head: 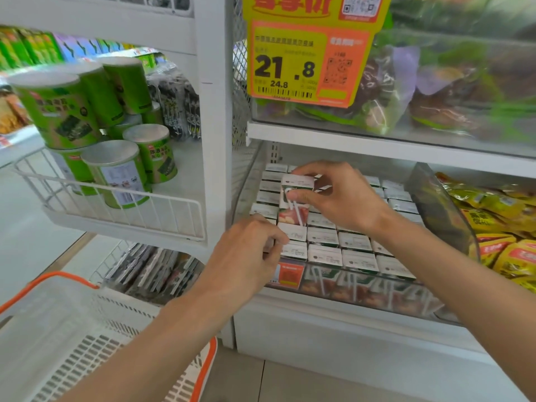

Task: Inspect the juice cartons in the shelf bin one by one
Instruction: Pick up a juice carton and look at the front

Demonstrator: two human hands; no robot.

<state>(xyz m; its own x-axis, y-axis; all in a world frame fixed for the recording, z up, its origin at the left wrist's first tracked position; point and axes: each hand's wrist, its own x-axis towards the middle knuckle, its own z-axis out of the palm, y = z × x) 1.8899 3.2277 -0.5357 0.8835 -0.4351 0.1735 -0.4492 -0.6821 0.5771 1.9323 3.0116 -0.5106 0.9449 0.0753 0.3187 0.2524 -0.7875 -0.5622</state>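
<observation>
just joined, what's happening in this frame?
A person is checking juice cartons in a clear-fronted shelf bin. The right hand pinches one carton, raised above the packed rows with its straw side facing the camera. The left hand rests on the front-left cartons, fingers curled; whether it grips one is unclear.

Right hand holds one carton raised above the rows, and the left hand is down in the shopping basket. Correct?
Not quite. The left hand is not in the basket. The head view shows it resting on the front-left cartons in the bin. The right hand does hold one carton raised above the rows.
</observation>
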